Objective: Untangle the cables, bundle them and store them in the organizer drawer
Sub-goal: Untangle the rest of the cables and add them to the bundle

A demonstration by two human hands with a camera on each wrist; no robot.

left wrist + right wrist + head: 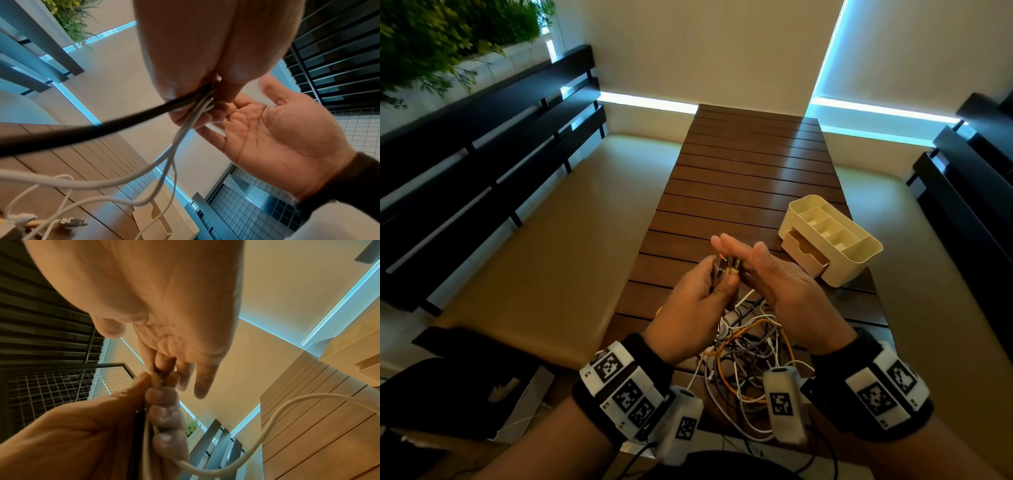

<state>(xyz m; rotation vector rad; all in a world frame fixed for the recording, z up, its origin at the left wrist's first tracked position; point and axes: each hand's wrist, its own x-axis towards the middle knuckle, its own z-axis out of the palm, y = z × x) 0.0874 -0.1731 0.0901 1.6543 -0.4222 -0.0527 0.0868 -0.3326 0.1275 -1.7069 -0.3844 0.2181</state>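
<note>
Left hand (695, 298) grip pinching gathered cable ends (726, 270) above bench (739, 178); right hand (784, 284) grip spread, fingers straight, touching ends. Tangled cables (750, 346) on bench; organizer (832, 240) far right, drawer (806, 251) open

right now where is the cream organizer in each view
Head: organizer at right of centre on the slatted table, drawer pulled open.
Left wrist: bottom centre, beneath the hanging white cables.
Right wrist: right edge, upper half.
Shared landmark: the slatted wooden table it stands on.
</note>
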